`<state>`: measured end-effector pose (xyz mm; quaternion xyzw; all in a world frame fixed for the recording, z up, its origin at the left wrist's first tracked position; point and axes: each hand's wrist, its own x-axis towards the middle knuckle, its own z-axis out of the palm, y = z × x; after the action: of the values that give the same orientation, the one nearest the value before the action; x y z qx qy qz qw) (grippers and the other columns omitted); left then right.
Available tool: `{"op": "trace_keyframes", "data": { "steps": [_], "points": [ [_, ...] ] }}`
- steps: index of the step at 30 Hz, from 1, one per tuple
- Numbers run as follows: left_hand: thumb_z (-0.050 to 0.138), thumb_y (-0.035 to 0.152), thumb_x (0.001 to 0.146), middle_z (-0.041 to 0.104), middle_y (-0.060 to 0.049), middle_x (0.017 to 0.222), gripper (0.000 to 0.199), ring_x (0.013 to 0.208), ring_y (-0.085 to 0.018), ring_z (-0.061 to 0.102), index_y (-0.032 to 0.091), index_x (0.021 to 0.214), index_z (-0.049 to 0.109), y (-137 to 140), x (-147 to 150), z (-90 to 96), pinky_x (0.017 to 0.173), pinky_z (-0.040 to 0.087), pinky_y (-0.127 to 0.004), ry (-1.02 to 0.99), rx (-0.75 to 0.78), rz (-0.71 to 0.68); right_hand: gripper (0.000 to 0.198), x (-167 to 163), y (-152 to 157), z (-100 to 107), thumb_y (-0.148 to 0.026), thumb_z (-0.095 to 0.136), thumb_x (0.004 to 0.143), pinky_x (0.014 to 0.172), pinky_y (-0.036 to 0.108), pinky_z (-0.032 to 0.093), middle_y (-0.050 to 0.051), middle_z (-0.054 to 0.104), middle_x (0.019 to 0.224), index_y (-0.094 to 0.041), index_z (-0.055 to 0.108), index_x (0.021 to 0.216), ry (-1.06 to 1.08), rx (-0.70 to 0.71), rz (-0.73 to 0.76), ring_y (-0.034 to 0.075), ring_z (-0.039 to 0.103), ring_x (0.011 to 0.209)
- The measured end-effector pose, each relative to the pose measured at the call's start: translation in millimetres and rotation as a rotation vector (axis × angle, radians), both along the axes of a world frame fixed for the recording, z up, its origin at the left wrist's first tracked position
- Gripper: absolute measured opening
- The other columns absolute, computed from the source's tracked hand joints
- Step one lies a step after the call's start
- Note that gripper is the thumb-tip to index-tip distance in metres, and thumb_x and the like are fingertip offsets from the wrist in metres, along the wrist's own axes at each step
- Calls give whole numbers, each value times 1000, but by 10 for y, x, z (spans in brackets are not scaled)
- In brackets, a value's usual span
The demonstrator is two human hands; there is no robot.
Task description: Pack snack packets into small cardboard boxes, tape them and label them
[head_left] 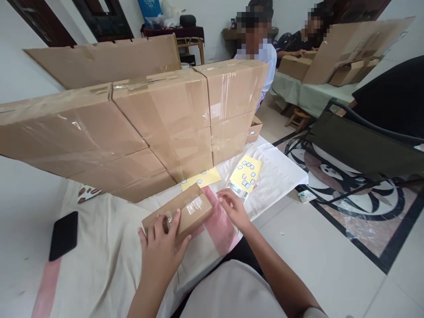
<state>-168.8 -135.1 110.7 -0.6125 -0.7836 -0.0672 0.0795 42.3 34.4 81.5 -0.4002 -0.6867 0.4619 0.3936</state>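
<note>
A small brown cardboard box (185, 211) lies on the cloth-covered table in front of me, with shiny clear tape on its top. My left hand (162, 236) holds its left end, fingers spread across the top and thumb along the near side. Just past the box's right end, my right hand (233, 206) has its thumb and fingertips drawn together. Whether something small is between them is too fine to tell. Beyond that hand lies a yellow sheet (247, 171) with small outlined shapes in a ring. A second yellow sheet (207, 177) is partly hidden behind the box.
A wall of taped cardboard boxes (159, 119) stands across the table's far side. A black phone-like slab (64, 235) rests at the left. Right of the table are a folding chair (357, 141) and a patterned floor. Two people sit farther back near other boxes.
</note>
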Motion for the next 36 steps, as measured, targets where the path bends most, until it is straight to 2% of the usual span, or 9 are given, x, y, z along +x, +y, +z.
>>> {"op": "trace_keyframes", "data": {
  "steps": [6, 10, 14, 17, 20, 21, 24, 27, 36],
  "points": [
    [49, 40, 98, 41, -27, 153, 56, 149, -49, 29, 15, 148, 52, 13, 64, -139, 115, 24, -73, 12, 20, -56, 34, 733, 538, -120, -41, 42, 95, 87, 39, 49, 11, 67, 107, -20, 69, 95, -196, -85, -290, 24, 62, 98],
    [50, 46, 96, 38, -26, 158, 64, 151, -49, 26, 17, 152, 45, 8, 66, -148, 117, 21, -73, -59, 3, -20, 35, 954, 719, -270, -39, 43, 92, 83, 36, 49, 8, 70, 101, -20, 71, 84, -294, -193, -200, 23, 64, 95],
    [57, 55, 91, 32, -26, 163, 83, 154, -50, 17, 14, 158, 34, 204, 388, 117, 119, 14, -74, -142, 76, -18, 41, 941, 841, -319, -41, 42, 94, 64, 30, 43, 5, 68, 77, -17, 68, 74, -389, -278, -99, 17, 58, 68],
    [57, 45, 94, 27, -14, 168, 65, 156, -44, 16, 26, 155, 44, 505, 850, 223, 123, 9, -70, -172, 110, -247, 42, 886, 924, -313, -39, 41, 96, 62, 29, 40, 4, 64, 71, -16, 67, 73, -441, -312, -36, 16, 56, 65],
    [53, 37, 97, 32, -8, 167, 56, 155, -38, 26, 34, 152, 46, 854, 1310, -22, 124, 18, -66, -225, -28, -610, 41, 826, 978, -276, -36, 43, 97, 68, 29, 41, 7, 67, 75, -15, 66, 72, -506, -322, 12, 17, 60, 72],
    [56, 38, 96, 30, -10, 168, 60, 156, -38, 24, 32, 154, 43, 966, 1430, -175, 123, 22, -64, -260, -41, -624, 40, 806, 987, -253, -35, 44, 97, 70, 29, 42, 8, 68, 78, -15, 66, 71, -536, -319, 22, 18, 62, 75],
    [68, 52, 87, 19, -22, 169, 83, 156, -46, 13, 19, 157, 37, 1284, 1653, -695, 120, 24, -69, -349, 64, -421, 31, 756, 1000, -162, -30, 50, 96, 75, 30, 43, 11, 71, 85, -14, 67, 74, -633, -304, 37, 22, 64, 87],
    [68, 50, 87, 19, -28, 167, 84, 155, -49, 14, 14, 155, 35, 1543, 1700, -1072, 118, 27, -71, -404, 202, -268, 19, 725, 1014, -78, -26, 57, 91, 76, 30, 45, 12, 74, 92, -15, 71, 85, -720, -299, 54, 24, 66, 94],
    [67, 47, 86, 33, -29, 157, 86, 135, -45, 49, 11, 155, 30, 1647, 1619, -1217, 105, 47, -58, -430, 273, -215, 31, 658, 911, 34, -31, 51, 92, 74, 34, 48, 21, 72, 107, -9, 73, 97, -831, -336, 68, 31, 68, 100]
  ]
}}
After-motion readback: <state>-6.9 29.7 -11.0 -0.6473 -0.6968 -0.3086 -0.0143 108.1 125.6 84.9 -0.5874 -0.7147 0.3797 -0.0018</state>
